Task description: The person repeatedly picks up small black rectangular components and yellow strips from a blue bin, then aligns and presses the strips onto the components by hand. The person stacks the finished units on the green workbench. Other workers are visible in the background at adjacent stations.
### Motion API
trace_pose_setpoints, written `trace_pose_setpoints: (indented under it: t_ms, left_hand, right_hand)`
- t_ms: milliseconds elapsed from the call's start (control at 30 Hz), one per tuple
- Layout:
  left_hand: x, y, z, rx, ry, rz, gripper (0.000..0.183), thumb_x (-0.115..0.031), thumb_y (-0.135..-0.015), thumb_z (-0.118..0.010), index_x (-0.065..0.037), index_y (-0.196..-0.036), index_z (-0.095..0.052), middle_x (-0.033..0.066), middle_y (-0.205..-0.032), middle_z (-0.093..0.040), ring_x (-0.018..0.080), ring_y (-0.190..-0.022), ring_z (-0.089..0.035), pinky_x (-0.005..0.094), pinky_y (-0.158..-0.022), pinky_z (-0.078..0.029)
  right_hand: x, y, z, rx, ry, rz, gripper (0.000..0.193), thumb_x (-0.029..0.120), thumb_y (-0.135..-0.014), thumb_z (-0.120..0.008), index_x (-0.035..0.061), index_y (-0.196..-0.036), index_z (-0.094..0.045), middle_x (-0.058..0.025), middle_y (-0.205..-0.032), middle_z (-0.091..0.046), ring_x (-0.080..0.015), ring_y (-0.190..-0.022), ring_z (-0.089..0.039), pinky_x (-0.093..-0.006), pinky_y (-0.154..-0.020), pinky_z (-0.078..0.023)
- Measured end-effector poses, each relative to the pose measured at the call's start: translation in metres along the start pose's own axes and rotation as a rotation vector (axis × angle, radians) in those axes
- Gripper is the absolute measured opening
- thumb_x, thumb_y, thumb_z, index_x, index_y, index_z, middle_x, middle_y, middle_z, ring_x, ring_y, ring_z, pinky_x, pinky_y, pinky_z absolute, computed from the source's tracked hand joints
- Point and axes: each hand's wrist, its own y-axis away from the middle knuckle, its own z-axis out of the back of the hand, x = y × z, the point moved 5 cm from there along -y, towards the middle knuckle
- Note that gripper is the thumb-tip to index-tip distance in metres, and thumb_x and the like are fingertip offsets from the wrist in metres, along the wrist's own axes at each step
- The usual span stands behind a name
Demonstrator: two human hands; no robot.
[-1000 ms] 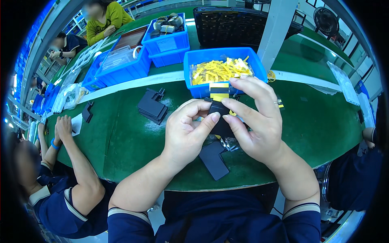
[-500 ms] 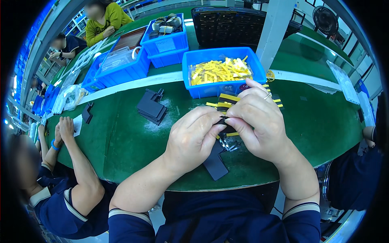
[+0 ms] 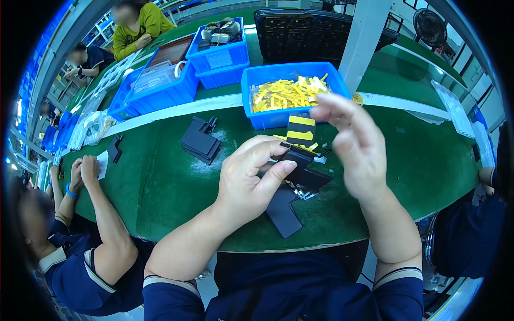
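Note:
My left hand (image 3: 247, 179) grips a flat black L-shaped part (image 3: 308, 172) between thumb and fingers, above the table. To its right my right hand (image 3: 360, 147) is raised, fingers apart and a little blurred, with nothing visible in them. Just past the held part is a black sheet with yellow strips (image 3: 301, 128). A similar black part (image 3: 285, 213) lies nearer me, with shiny metallic ends beside it. Left of my left hand sits a stack of black parts (image 3: 200, 142).
A blue bin (image 3: 267, 121) full of yellow strips stands beyond my hands. More blue bins (image 3: 222, 60) are at the far left, near a metal post (image 3: 365, 43) and a black case (image 3: 300, 35). A co-worker's hands (image 3: 85, 170) work on the left, by another black part (image 3: 114, 150).
My right hand has let go of the black part and moved up and right. The part has tilted into view in my left hand, and the striped sheet is more exposed.

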Motion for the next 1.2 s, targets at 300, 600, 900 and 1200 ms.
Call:
trace_pose_setpoints:
  t_ms: [300, 600, 900, 1200]
  left_hand:
    - [-0.002, -0.004, -0.003, 0.155, 0.009, -0.042, 0.013, -0.007, -0.080, -0.065, 0.001, -0.090, -0.060, 0.0127, -0.094, -0.062, 0.0212, -0.079, -0.063, 0.0294, -0.068, -0.051]
    - [-0.009, -0.004, -0.006, 0.165, -0.333, -0.235, 0.013, -0.004, -0.080, -0.062, -0.002, -0.093, -0.060, 0.0111, -0.084, -0.063, 0.0262, -0.073, -0.061, 0.0330, -0.064, -0.048]
    - [-0.013, -0.005, -0.009, 0.210, -0.329, -0.385, 0.019, 0.000, -0.073, -0.065, 0.000, -0.092, -0.058, 0.0121, -0.078, -0.060, 0.0301, -0.069, -0.059, 0.0367, -0.062, -0.048]
    - [0.017, -0.026, 0.041, -0.060, -0.357, 0.078, 0.018, -0.006, -0.087, -0.054, -0.002, -0.103, -0.057, 0.0038, -0.082, -0.059, 0.0108, -0.070, -0.054, 0.0263, -0.063, -0.044]
  right_hand:
    - [-0.018, 0.000, -0.005, 0.129, -0.448, -0.525, 0.039, 0.003, -0.083, -0.060, 0.0009, -0.122, -0.051, -0.0046, -0.090, -0.063, -0.0068, -0.080, -0.058, -0.0215, -0.071, -0.047]
    - [0.005, -0.005, 0.002, 0.376, 0.191, 0.082, 0.010, 0.002, -0.068, -0.067, 0.0021, -0.078, -0.069, -0.0074, -0.072, -0.062, -0.0189, -0.067, -0.060, -0.0288, -0.060, -0.046]
    - [0.002, -0.005, 0.001, 0.407, 0.241, -0.004, 0.011, 0.005, -0.070, -0.065, 0.0015, -0.080, -0.067, -0.0095, -0.071, -0.061, -0.0209, -0.066, -0.060, -0.0301, -0.060, -0.046]
    - [-0.027, -0.006, 0.017, 0.115, 0.584, -0.275, 0.024, 0.007, -0.079, -0.064, 0.0017, -0.102, -0.064, -0.0166, -0.085, -0.064, -0.0273, -0.077, -0.063, -0.0332, -0.071, -0.049]
